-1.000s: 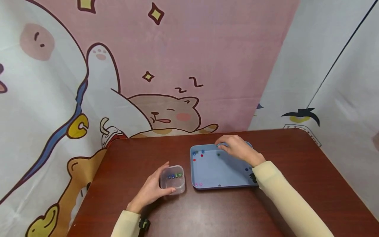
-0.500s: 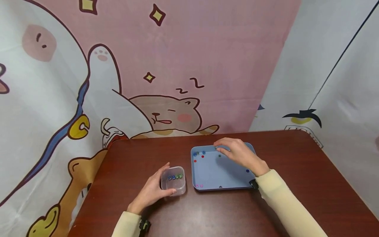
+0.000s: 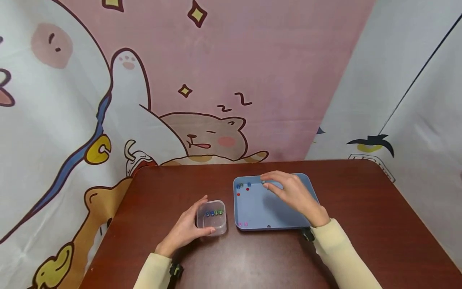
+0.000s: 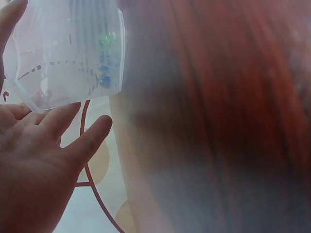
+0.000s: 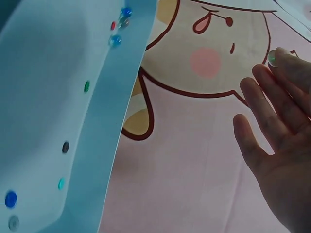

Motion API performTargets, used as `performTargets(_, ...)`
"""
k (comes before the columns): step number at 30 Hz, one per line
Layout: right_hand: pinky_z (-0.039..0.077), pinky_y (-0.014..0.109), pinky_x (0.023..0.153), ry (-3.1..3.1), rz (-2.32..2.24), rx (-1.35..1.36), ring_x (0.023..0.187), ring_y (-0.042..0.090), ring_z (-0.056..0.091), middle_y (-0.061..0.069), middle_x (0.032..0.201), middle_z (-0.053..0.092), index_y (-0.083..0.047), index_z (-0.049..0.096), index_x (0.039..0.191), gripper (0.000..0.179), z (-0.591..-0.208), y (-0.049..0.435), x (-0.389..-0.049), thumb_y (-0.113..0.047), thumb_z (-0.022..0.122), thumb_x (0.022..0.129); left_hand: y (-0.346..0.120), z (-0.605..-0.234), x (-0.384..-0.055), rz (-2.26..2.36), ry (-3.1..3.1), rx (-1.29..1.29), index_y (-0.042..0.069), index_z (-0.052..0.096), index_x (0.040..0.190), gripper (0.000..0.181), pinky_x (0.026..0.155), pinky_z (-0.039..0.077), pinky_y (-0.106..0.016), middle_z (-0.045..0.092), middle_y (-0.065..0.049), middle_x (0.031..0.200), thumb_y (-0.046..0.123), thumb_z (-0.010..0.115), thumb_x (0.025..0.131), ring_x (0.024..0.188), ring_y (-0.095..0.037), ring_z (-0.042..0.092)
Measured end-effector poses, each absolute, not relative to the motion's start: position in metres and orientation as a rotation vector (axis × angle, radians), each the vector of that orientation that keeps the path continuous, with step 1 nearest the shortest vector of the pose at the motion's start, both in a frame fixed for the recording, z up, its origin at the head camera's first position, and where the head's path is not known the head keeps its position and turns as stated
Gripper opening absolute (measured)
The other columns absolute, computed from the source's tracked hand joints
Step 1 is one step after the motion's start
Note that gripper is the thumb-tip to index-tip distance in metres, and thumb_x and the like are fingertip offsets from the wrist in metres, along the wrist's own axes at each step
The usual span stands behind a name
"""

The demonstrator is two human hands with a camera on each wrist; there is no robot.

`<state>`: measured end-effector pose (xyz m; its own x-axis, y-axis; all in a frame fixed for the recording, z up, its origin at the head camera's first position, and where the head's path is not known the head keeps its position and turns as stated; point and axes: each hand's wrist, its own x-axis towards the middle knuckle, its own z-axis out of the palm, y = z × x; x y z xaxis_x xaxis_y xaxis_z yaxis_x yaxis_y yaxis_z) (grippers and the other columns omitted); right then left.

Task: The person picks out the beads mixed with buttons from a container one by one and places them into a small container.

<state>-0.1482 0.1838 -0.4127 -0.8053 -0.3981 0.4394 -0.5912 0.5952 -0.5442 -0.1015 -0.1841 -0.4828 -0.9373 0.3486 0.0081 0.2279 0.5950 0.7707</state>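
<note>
A small clear plastic box (image 3: 211, 229) stands on the table at centre left. My left hand (image 3: 185, 228) grips it from the left, thumb on the near side and fingers round the back. Several blue and green glass marbles (image 3: 214, 213) lie in a row inside it. Above the far part of the blue tray (image 3: 270, 214), my right hand (image 3: 294, 192) pinches a clear greenish marble (image 5: 271, 58) between thumb and fingertip. Blue marbles (image 3: 238, 186) and small red pieces (image 3: 247, 189) lie in the tray's far left corner, and pink pieces (image 3: 246, 224) in its near left corner.
In the right wrist view, a green piece (image 5: 87, 86), a dark piece (image 5: 65, 147) and a blue marble (image 5: 10, 199) lie in the tray. Brown table (image 3: 249, 261) surrounds both containers, and a cartoon-printed cloth (image 3: 274, 80) hangs behind its far edge.
My right hand has come up from the tray's far edge and a little towards me, with the marble pinched. The left hand and the box have stayed put.
</note>
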Motion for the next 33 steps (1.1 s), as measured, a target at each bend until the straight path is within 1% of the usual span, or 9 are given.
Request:
performTargets(5, 0.057, 0.045, 0.088, -2.503, 1.037, 0.752, 0.106, 0.018, 0.071, -0.003, 0.118, 0.074, -0.016, 0.078, 0.117, 0.026, -0.413, 0.178, -0.142, -0.018, 0.081, 0.092, -0.184, -0.483, -0.104, 1.243, 2.682, 0.505, 0.010, 0.040, 0.158, 0.102, 0.113, 0.039, -0.057, 0.037, -0.002, 0.166, 0.046, 0.091, 0.077, 0.141, -0.028, 0.047)
performTargets(13, 0.056, 0.045, 0.090, -2.428, 1.115, 0.738, 0.108, 0.017, 0.071, -0.004, 0.118, 0.075, -0.017, 0.079, 0.115, 0.025, -0.412, 0.165, -0.135, -0.015, 0.082, 0.090, -0.183, -0.483, -0.104, 1.231, 2.692, 0.492, 0.011, 0.041, 0.157, 0.100, 0.113, 0.038, -0.057, 0.037, -0.002, 0.166, 0.046, 0.091, 0.078, 0.141, -0.029, 0.047)
performTargets(18, 0.057, 0.045, 0.090, -2.425, 1.149, 0.751, 0.109, 0.017, 0.071, -0.004, 0.118, 0.075, -0.017, 0.079, 0.115, 0.024, -0.413, 0.157, -0.131, -0.015, 0.081, 0.091, -0.184, -0.483, -0.104, 1.237, 2.690, 0.491, 0.011, 0.041, 0.158, 0.101, 0.113, 0.038, -0.058, 0.037, -0.002, 0.166, 0.047, 0.091, 0.077, 0.141, -0.029, 0.047)
performTargets(24, 0.057, 0.043, 0.090, -2.365, 1.167, 0.790, 0.108, 0.017, 0.071, -0.003, 0.114, 0.076, -0.014, 0.079, 0.112, 0.023, -0.416, 0.144, -0.128, -0.013, 0.082, 0.090, -0.185, -0.483, -0.103, 1.239, 2.686, 0.492, 0.011, 0.040, 0.158, 0.101, 0.113, 0.038, -0.058, 0.037, -0.002, 0.166, 0.047, 0.091, 0.078, 0.141, -0.028, 0.047)
performTargets(33, 0.057, 0.042, 0.091, -2.366, 1.209, 0.869, 0.109, 0.017, 0.070, -0.003, 0.114, 0.075, -0.013, 0.079, 0.113, 0.021, -0.426, 0.120, -0.123, -0.016, 0.080, 0.092, -0.185, -0.482, -0.102, 1.238, 2.690, 0.496, 0.009, 0.041, 0.157, 0.100, 0.113, 0.039, -0.056, 0.038, -0.003, 0.165, 0.046, 0.091, 0.077, 0.140, -0.028, 0.048)
